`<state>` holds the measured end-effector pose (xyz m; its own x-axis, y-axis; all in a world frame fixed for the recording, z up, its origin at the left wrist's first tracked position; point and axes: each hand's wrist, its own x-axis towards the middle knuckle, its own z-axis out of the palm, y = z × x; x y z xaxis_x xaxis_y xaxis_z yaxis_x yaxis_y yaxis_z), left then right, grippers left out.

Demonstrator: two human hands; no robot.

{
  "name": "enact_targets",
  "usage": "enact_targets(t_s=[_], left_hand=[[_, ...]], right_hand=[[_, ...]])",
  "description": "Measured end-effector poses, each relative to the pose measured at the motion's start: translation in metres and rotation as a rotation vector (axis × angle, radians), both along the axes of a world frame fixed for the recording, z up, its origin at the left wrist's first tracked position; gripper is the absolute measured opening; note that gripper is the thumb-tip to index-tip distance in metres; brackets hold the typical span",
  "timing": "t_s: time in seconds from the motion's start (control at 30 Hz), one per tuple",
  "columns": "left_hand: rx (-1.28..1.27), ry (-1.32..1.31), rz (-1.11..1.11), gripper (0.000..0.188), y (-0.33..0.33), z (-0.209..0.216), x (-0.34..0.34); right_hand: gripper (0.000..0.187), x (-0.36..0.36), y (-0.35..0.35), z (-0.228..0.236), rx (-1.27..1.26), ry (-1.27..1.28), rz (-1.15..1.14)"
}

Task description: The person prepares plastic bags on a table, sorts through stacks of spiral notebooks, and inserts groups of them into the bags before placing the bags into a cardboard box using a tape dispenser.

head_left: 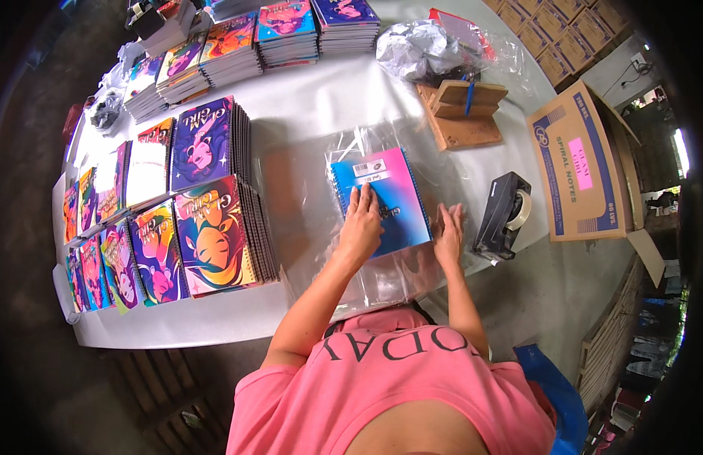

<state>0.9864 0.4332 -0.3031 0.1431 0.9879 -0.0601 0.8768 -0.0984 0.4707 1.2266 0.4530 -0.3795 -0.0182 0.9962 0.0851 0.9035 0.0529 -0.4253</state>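
Note:
A blue and pink spiral notebook (404,199) lies on a sheet of clear plastic (382,287) in front of me, its coil along the left edge. A white barcode label sits near its top. My left hand (359,226) rests on the cover with its fingers stretched out toward the label. Beside the notebook's right edge, my right hand (448,233) lies on the plastic, fingers extended and holding nothing. Just right of that hand stands a black tape dispenser (503,212) with a roll of tape.
Stacks of colourful spiral notebooks (215,235) fill the left of the white table (290,102), with more stacks (285,30) along the back. A wooden stand (463,114) holds a blue pen. Behind it lies crumpled plastic (418,49). An open cardboard box (583,163) stands at the right.

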Motion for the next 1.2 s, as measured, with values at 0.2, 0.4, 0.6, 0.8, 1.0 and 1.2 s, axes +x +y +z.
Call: enact_targets(t_s=[0.2,0.4,0.6,0.8,1.0,1.2], left_hand=[[-0.001,-0.053,-0.002,0.079,-0.002,0.000,0.000],[-0.005,-0.057,0.014,0.076,-0.002,-0.002,0.001],[0.089,0.004,-0.050,0.070,0.001,-0.022,0.001],[0.119,0.166,-0.161,0.062,0.000,-0.003,-0.003],[0.050,0.128,-0.147,0.069,0.001,0.001,-0.005],[0.142,0.028,-0.039,0.070,0.001,-0.029,0.000]], right_hand=[[0.074,0.002,0.000,-0.009,0.070,-0.186,-0.247],[0.066,-0.013,-0.005,0.001,0.188,0.099,-0.177],[0.062,-0.006,0.000,0.018,-0.168,0.155,-0.284],[0.071,0.041,0.003,0.032,-0.155,0.563,-0.032],[0.055,0.029,0.004,0.000,0.156,0.047,-0.124],[0.023,-0.004,0.000,0.040,0.117,-0.075,-0.222]])
